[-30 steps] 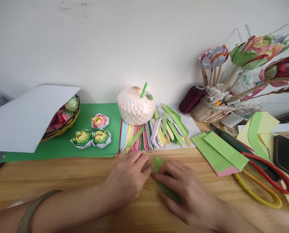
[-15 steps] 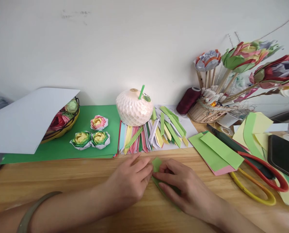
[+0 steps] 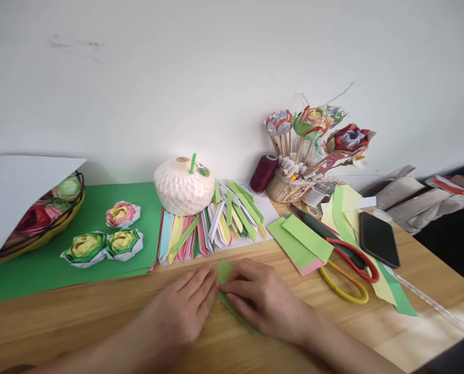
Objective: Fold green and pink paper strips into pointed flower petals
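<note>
The wooden worktop (image 3: 430, 270) ends in a slanting edge at right, near a black phone (image 3: 379, 238); a strip of plain wood runs between the left forearm and the green sheets (image 3: 148, 249). Between both hands, flat on the wood, lies a narrow green paper strip (image 3: 223, 271), matte and partly covered. The right hand (image 3: 263, 298) has its grip closed on it, thumb and forefinger together; the left hand (image 3: 189, 306) touches its edge, its grip unclear. Beyond sit creased strips (image 3: 235, 208) and a glossy, dimpled round ornament (image 3: 183, 189).
</note>
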Demonstrator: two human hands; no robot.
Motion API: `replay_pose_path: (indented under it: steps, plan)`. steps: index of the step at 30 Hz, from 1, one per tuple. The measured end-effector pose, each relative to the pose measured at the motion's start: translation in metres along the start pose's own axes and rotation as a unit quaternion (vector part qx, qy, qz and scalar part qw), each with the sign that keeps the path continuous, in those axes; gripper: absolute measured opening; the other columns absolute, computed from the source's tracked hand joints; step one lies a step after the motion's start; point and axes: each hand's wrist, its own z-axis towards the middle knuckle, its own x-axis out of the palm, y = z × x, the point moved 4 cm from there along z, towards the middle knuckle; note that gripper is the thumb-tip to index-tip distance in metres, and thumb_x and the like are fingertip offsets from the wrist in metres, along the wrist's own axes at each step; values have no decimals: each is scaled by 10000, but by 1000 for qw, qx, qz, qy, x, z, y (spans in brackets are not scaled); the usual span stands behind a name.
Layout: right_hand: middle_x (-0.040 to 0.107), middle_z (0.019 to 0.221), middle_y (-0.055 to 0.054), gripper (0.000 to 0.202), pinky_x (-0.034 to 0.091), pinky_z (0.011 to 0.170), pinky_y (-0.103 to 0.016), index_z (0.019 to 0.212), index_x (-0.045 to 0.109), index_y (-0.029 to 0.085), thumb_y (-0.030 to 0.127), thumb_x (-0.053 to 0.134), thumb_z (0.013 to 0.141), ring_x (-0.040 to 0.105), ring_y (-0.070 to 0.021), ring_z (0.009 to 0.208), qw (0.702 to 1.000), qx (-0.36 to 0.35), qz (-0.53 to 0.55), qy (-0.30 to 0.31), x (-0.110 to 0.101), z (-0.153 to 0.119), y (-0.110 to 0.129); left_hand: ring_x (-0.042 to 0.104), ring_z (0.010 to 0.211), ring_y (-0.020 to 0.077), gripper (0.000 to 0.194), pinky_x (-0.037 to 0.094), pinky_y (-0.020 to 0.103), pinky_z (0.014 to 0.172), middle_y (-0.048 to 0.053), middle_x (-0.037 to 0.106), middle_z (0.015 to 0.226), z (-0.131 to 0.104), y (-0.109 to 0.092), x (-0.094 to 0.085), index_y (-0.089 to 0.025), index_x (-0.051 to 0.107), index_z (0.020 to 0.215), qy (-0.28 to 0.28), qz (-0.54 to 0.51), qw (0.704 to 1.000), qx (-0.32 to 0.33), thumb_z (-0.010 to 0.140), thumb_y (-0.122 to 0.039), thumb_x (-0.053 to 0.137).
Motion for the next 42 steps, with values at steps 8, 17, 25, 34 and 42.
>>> replay_pose_path:
  steps: [8, 17, 25, 34, 42]
  plan:
    - [616, 916, -79, 174, 482, 707, -315, 1004, 656, 165, 167, 563, 858, 581, -199, 828, 987, 132, -47, -75, 3, -3, -16, 550, 1128, 272, 306, 437, 375, 909, 161, 634, 1175, -9, -2, 12, -95, 607, 1120, 8, -32, 999, 5, 936, -169, 374]
    - [622, 758, -3, 112, 434, 565, -229, 875, 661, 193, 116, 610, 812, 579, -132, 641, 978, 191, -19, -76, 2, -2, -20, 575, 1107, 227, 312, 468, 366, 915, 99, 641, 1197, -5, 13, 14, -152, 612, 1148, 29, -113, 993, 27, 930, -175, 390]
    - [658, 807, -30, 178, 465, 605, -247, 903, 675, 187, 71, 606, 787, 615, -157, 691, 978, 186, -7, -89, 8, -2, -21, 594, 1033, 226, 329, 458, 370, 890, 87, 666, 1135, 3, 14, 11, -121, 588, 1174, 19, -95, 995, 9, 945, -177, 359]
    - [654, 835, -55, 192, 509, 656, -290, 951, 675, 181, 86, 554, 837, 630, -188, 749, 984, 133, -12, -116, 12, -5, -24, 590, 967, 213, 353, 423, 352, 878, 68, 676, 1063, 16, 18, -3, -136, 625, 1088, 16, -88, 996, 12, 984, -164, 289]
    - [642, 780, -35, 151, 504, 612, -266, 915, 646, 188, 97, 548, 845, 622, -171, 705, 984, 118, -17, -132, 7, -5, -18, 561, 1001, 215, 304, 384, 361, 921, 74, 660, 1111, 14, 18, 0, -112, 585, 1164, 53, -99, 994, 12, 958, -171, 369]
